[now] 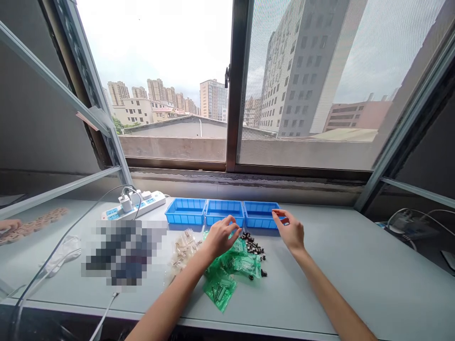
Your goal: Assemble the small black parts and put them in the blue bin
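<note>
My left hand hovers over the green plastic bags, just in front of the middle blue bin. Its fingers are bent and apart, with nothing visible in them. At the right end of the right-hand blue bin, my right hand has its thumb and fingers closed on the bin's side edge. A third blue bin stands at the left of this row. Small dark knob-like parts lie loose between my hands. Metal pins or screws show inside the nearest green bag.
Clear bags of small parts lie left of the green ones. A white power strip with plugs and cables sits at the back left, near a pixelated dark patch. Metal frame posts flank the window. Another person's hand shows at far left.
</note>
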`<control>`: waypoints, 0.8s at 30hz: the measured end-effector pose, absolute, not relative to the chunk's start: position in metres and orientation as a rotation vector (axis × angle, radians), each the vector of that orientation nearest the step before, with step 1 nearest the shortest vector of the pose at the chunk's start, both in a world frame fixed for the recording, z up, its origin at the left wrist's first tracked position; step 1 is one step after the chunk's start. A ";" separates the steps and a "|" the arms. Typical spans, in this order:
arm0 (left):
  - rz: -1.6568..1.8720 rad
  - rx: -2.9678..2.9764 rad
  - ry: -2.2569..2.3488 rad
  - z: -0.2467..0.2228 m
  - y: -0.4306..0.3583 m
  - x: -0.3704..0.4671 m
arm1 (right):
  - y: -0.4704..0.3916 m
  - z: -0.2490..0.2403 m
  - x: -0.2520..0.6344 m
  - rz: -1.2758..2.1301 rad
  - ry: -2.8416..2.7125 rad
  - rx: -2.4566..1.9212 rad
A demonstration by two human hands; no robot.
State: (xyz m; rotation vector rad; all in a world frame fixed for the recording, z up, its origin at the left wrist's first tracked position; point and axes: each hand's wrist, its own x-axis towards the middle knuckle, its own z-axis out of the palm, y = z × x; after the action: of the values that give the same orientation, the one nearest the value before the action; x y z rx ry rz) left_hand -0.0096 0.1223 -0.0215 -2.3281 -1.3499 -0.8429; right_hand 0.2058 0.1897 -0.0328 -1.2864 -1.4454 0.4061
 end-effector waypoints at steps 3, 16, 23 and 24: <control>-0.838 -2.331 -1.352 -0.022 0.122 -0.009 | 0.193 -0.037 0.210 0.187 -1.517 -1.311; -0.768 -2.385 -1.362 -0.025 0.122 -0.006 | 0.209 -0.058 0.210 -0.083 -1.747 -1.102; -0.780 -2.372 -1.382 -0.026 0.123 -0.006 | 0.211 -0.061 0.210 -0.003 -1.781 -1.080; -0.784 -2.365 -1.382 -0.026 0.123 -0.007 | 0.210 -0.059 0.210 0.004 -1.789 -1.057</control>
State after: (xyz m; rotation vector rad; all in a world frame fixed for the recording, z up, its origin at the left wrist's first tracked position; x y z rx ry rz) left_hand -0.0065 0.1230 -0.0256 -2.3652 -1.3822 -0.7838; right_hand 0.2096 0.2099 -0.0589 -1.0573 -1.7894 0.0041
